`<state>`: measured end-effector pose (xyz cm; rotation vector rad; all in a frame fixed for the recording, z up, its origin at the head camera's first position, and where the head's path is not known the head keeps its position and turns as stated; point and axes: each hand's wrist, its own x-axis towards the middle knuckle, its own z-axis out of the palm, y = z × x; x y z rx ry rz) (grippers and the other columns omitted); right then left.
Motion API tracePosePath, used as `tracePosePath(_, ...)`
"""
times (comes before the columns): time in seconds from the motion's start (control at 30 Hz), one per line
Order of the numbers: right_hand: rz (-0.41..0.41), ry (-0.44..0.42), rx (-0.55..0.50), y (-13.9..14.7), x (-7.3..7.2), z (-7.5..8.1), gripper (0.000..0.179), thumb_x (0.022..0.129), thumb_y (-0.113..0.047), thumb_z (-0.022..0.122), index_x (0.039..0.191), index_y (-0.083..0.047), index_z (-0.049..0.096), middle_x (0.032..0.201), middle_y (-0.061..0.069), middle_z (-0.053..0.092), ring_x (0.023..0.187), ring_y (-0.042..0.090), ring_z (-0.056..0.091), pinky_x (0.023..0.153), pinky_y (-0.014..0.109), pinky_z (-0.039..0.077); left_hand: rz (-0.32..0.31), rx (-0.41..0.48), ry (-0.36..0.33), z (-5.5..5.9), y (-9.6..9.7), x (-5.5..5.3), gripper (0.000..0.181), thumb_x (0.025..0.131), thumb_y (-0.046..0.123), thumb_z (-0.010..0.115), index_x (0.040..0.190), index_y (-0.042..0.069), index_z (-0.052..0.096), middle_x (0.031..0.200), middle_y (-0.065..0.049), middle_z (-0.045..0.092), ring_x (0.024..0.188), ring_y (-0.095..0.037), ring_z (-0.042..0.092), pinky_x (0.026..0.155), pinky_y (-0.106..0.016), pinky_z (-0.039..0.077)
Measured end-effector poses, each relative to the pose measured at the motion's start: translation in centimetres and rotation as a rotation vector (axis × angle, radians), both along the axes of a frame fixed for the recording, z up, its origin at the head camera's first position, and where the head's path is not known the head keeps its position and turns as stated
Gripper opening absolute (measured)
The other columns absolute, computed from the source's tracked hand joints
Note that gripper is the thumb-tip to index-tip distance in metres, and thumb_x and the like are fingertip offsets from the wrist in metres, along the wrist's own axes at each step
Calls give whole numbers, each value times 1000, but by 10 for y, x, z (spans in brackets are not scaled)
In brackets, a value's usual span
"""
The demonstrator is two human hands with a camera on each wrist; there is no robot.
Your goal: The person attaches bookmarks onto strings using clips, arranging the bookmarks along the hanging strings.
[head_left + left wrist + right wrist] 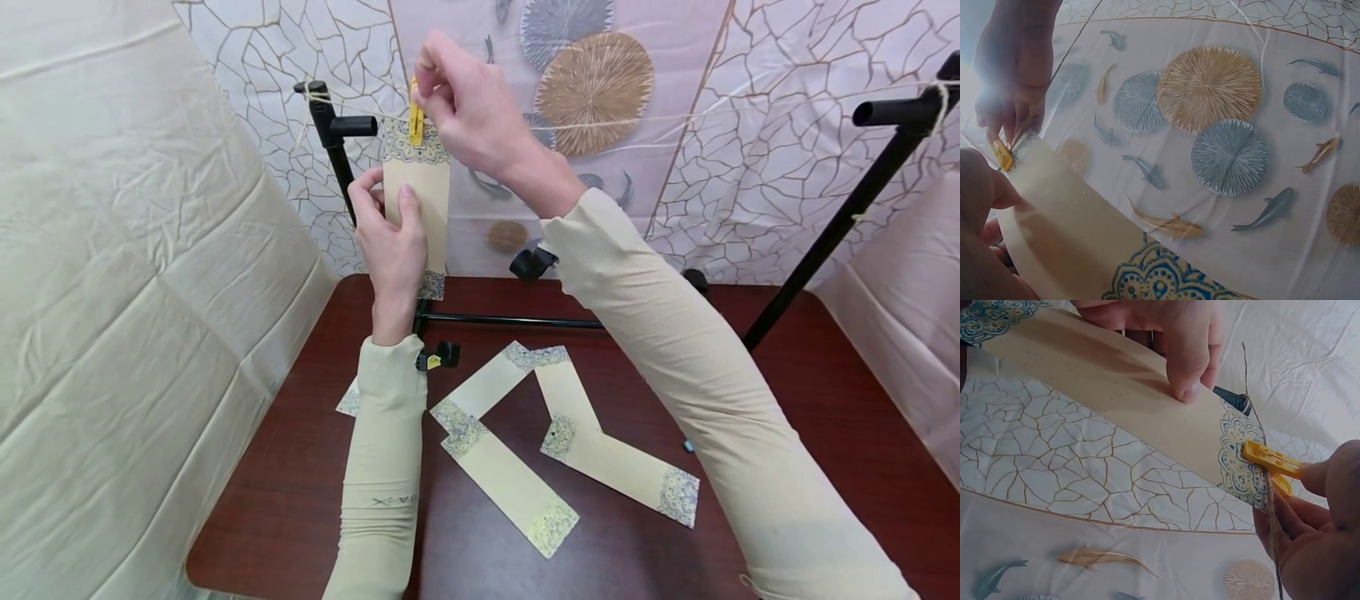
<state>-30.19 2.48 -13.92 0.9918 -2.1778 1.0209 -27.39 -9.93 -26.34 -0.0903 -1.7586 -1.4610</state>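
Observation:
My left hand (392, 242) pinches a long cream paper strip (427, 196) at its left edge, thumb on the front and fingers behind. Blue lace-like patterns mark both ends of the strip. Above, my right hand (476, 108) pinches a yellow clothespin (416, 117) by its upper end. In the right wrist view the clothespin (1263, 456) lies over the patterned end of the strip, right at the twine (1270, 519). The strip hangs roughly upright along the twine, near its left end, and bows a little in the left wrist view.
Several similar strips (513, 483) lie on the dark red table (285, 500), some overlapping. The twine runs between two black posts (832, 217), joined low down by a black bar (517, 320). Behind hangs a patterned cloth (675, 50). A strip's corner (348, 400) shows beside the left sleeve.

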Motion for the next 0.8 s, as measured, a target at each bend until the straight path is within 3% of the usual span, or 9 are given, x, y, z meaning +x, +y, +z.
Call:
tracePosePath(0.1, 4, -42, -1, 1, 2, 0, 11, 94, 4, 48, 91, -7, 47, 95, 2, 64, 69, 8, 58, 64, 18, 42, -1, -7, -4, 0, -1, 1, 32, 97, 19, 58, 126, 12, 50, 81, 3, 49, 74, -14, 51, 63, -22, 41)
tracePosePath(0.2, -12, -62, 11, 3, 5, -2, 4, 95, -2, 50, 98, -5, 52, 106, 3, 68, 86, 8, 66, 75, 14, 48, -16, -7, -8, -2, -3, 0, 32, 97, 19, 57, 127, 12, 49, 82, 3, 49, 76, -14, 51, 65, -22, 41)
tracePosePath(0.33, -31, -26, 21, 8, 9, -5, 12, 97, -8, 52, 105, -3, 58, 110, 4, 67, 107, 8, 65, 91, 15, 49, -26, -8, -20, -6, -9, 0, 31, 97, 17, 58, 126, 12, 50, 85, 3, 53, 78, -13, 53, 68, -21, 42)
tracePosePath(0.53, -12, 107, -8, 18, 18, -16, 16, 97, -5, 52, 107, 1, 63, 106, 11, 67, 103, 10, 66, 88, 14, 50, -44, -11, -46, -12, -19, 2, 29, 98, 16, 57, 125, 13, 50, 90, 3, 57, 82, -9, 53, 69, -18, 42)
tracePosePath(0.8, 63, 277, -56, 43, 27, -43, 15, 95, -1, 53, 103, 7, 63, 101, 16, 69, 95, 20, 68, 84, 23, 54, -21, -36, -45, -22, -34, 8, 27, 99, 11, 51, 125, 5, 49, 92, 4, 54, 81, -9, 52, 69, -16, 40)
